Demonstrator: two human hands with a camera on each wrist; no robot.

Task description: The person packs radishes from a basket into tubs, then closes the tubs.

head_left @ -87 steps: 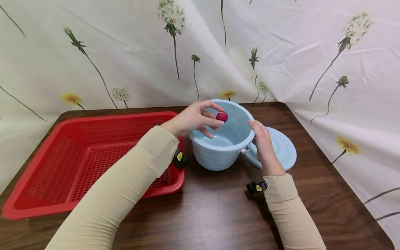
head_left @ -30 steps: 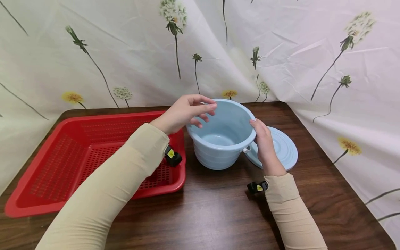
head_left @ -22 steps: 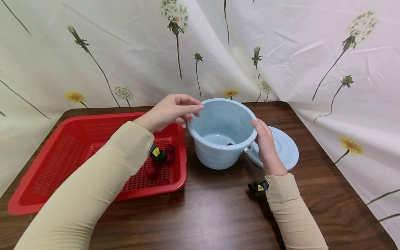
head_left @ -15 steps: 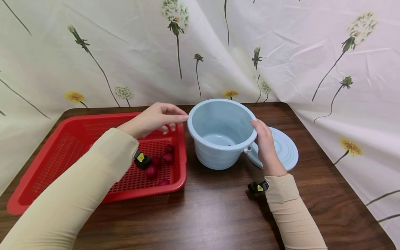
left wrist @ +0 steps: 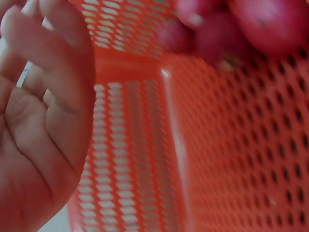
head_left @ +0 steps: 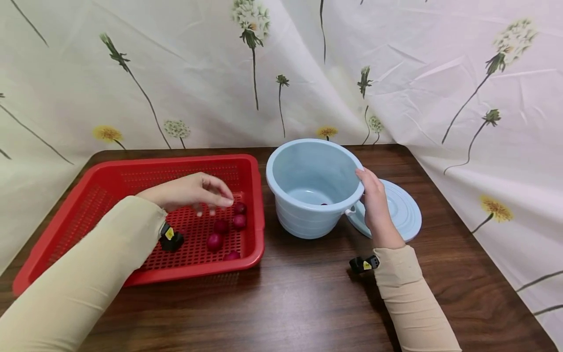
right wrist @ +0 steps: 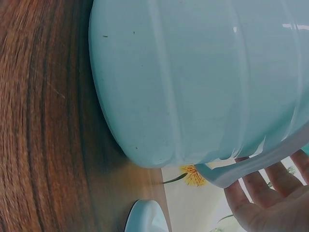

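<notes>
My left hand (head_left: 200, 191) hovers over the right part of the red basket (head_left: 259, 215), fingers loosely bent and holding nothing. Just beyond and below its fingertips lie several small red onions, such as one red onion (head_left: 215, 241) on the perforated floor. In the left wrist view, red onions (left wrist: 270, 24) cluster at the top right, beside the palm. My right hand (head_left: 375, 203) holds the right rim of the light blue bucket (head_left: 303, 220), near its handle (right wrist: 236, 171). A sliver of a dark red onion (head_left: 324, 204) shows inside the bucket; the near wall hides the rest.
A round light blue lid (head_left: 404, 210) lies on the brown wooden table (head_left: 308, 303) to the right of the bucket, partly behind my right hand. A white flower-printed cloth (head_left: 198, 73) hangs behind the table and along its right side.
My left hand carried a red onion over the bucket, let it go, then moved left and down over the basket. The basket's onions came into view. My right hand stayed on the bucket rim.
</notes>
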